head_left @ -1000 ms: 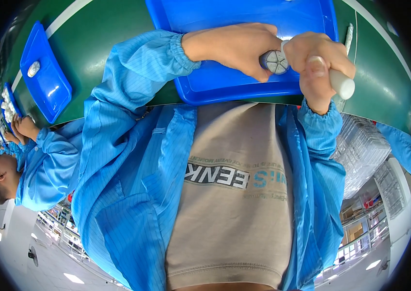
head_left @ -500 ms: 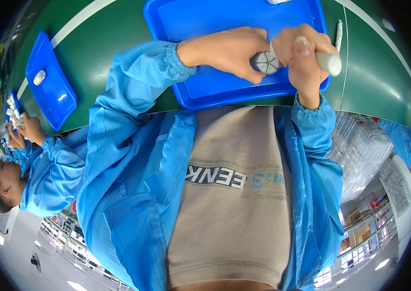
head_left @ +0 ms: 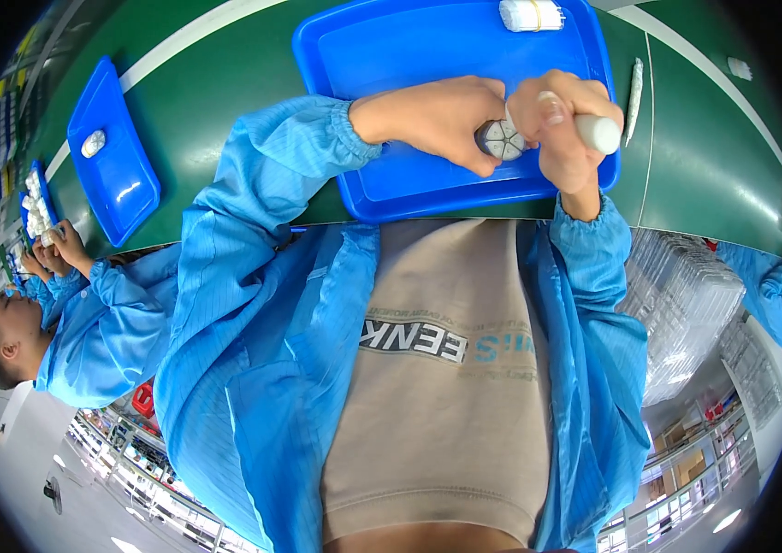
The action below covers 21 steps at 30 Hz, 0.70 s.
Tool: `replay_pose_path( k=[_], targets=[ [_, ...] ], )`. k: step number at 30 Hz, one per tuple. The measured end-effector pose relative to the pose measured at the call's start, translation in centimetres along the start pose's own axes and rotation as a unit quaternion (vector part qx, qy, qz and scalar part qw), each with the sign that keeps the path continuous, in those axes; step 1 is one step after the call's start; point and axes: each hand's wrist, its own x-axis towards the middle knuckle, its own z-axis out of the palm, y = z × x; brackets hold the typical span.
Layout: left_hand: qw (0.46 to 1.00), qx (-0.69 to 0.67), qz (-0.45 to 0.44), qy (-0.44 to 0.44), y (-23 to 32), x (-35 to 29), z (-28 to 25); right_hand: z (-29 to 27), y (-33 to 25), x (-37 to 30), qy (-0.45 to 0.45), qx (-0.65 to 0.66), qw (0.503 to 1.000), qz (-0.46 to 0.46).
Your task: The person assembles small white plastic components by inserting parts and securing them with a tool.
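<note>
Over the big blue tray (head_left: 428,55), my left hand (head_left: 451,120) is closed round a short round bundle (head_left: 505,140). The bundle's upturned end shows several pale wedge-shaped segments with dark lines between them, and its side is dark. My right hand (head_left: 564,124) presses close against the bundle, its fingers curled round a white cylinder (head_left: 599,135) with a rounded end pointing right. The rest of that cylinder is hidden in the fist, so I cannot tell its kind. A banded bundle of white sticks (head_left: 531,15) lies at the tray's far right.
On the green table (head_left: 225,101), a thin white strip (head_left: 634,101) lies right of the tray. Further left is another blue tray (head_left: 114,175) holding a small white bundle (head_left: 93,144). A person (head_left: 87,304) at the left handles white pieces. Stacked clear trays (head_left: 681,313) stand at lower right.
The view has shifted, so the tray and both hands sit lower and the banded bundle shows more fully. Both hands keep their grips; the white cylinder's end has come slightly left.
</note>
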Motion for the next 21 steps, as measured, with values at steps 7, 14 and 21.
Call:
replay_pose_path(
  k=[7,14,21],
  targets=[
    [0.998,-0.035,0.036,0.033,0.1,0.0,0.2,0.4,0.2,0.4,-0.028,-0.026,0.998,-0.04],
    [0.998,0.05,0.033,-0.01,0.2,-0.2,-0.7,-2.9,-1.4,0.9,0.011,0.289,0.957,0.002],
    [0.985,0.099,0.063,0.127,-0.2,0.9,-7.9,-4.9,-1.0,4.8,0.134,-0.312,0.91,0.236]
  ],
)
